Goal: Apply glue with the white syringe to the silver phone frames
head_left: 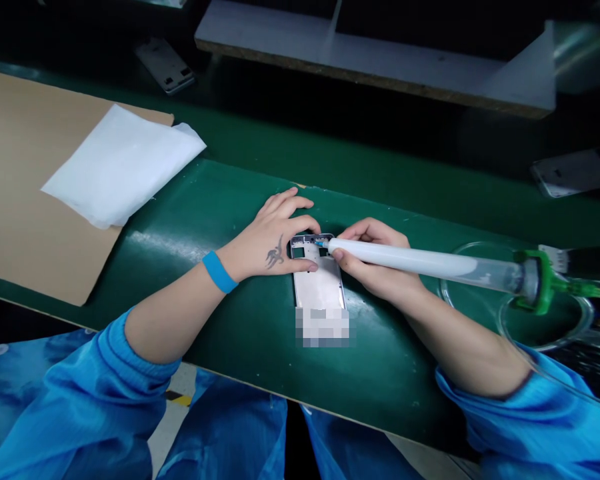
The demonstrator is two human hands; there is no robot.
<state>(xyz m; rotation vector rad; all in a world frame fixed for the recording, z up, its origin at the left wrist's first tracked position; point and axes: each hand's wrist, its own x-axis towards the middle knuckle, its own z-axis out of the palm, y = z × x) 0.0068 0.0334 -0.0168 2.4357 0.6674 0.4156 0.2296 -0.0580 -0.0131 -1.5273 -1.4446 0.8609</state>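
Observation:
A silver phone frame (320, 283) lies flat on the green mat (240, 333) in front of me. My left hand (275, 240) rests on its upper left corner, fingers pressed down on the frame and holding it still. My right hand (375, 260) is closed round a white glue syringe (420, 261), held like a pen. The syringe's blue tip touches the top edge of the frame. A green cap (537, 280) and a clear hose (570, 333) sit at the syringe's rear end.
A white sheet (123, 163) lies on brown cardboard (25, 193) at the left. Two more phone frames rest on the dark belt behind, one at the upper left (166, 65) and another at the right (575, 172). A grey shelf board (370, 60) runs across the top.

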